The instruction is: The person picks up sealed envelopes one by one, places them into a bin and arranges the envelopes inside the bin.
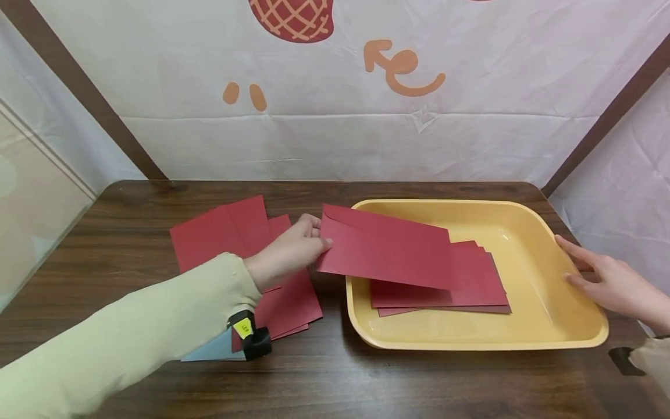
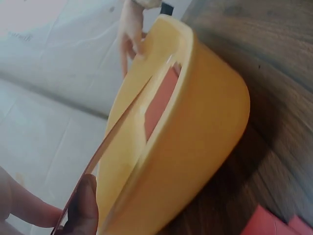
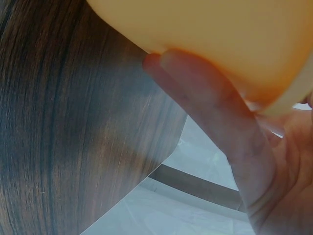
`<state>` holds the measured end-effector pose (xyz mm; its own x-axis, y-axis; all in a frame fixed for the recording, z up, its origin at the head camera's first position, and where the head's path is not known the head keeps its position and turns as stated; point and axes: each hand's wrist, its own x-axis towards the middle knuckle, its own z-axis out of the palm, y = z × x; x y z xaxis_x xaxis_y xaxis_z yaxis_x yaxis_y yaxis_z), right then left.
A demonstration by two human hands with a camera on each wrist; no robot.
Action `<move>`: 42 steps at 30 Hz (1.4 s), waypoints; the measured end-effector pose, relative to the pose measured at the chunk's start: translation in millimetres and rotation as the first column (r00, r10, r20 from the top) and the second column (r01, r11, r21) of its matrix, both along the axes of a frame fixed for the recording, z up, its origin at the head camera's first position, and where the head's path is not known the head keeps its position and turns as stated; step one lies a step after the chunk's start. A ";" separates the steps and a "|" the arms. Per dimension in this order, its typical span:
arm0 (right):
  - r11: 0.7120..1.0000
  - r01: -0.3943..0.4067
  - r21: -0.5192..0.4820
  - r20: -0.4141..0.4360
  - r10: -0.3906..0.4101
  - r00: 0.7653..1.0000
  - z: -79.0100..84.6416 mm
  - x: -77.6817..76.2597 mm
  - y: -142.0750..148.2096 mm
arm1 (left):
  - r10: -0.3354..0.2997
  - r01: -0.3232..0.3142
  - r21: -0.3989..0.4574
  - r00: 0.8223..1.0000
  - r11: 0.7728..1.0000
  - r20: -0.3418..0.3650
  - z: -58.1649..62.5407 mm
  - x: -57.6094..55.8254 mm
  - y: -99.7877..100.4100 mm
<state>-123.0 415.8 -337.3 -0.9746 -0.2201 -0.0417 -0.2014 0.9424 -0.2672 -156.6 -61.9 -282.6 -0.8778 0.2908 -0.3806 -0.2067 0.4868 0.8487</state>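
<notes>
My left hand (image 1: 293,247) pinches the left end of a red envelope (image 1: 384,247) between thumb and fingers. The envelope slants over the left rim of a yellow plastic tray (image 1: 528,256), its far end above several red envelopes (image 1: 439,297) stacked inside. In the left wrist view the held envelope (image 2: 110,137) appears nearly edge-on. At the tray's right side my right hand (image 1: 607,276) grips the rim. The right wrist view shows fingers (image 3: 205,98) against the outside of the tray wall (image 3: 210,29).
More red envelopes (image 1: 288,305) lie spread on the dark wooden table (image 1: 335,384), left of the tray. A light blue piece (image 1: 211,348) shows beneath them, partly hidden by the left forearm. Behind the table hangs a white printed cloth (image 1: 324,139).
</notes>
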 end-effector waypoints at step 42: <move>0.999 0.004 -0.051 -0.014 -0.004 1.000 0.4 0.7 1.0 | -0.205 0.192 -0.280 0.979 0.941 -0.020 -34.9 -16.6 97.0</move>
<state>-122.4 416.8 -336.9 -0.9758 -0.2178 -0.0167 -0.2019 0.9284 -0.3119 -173.1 35.1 -317.5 -0.8321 0.3508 -0.4296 -0.0445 0.7298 0.6822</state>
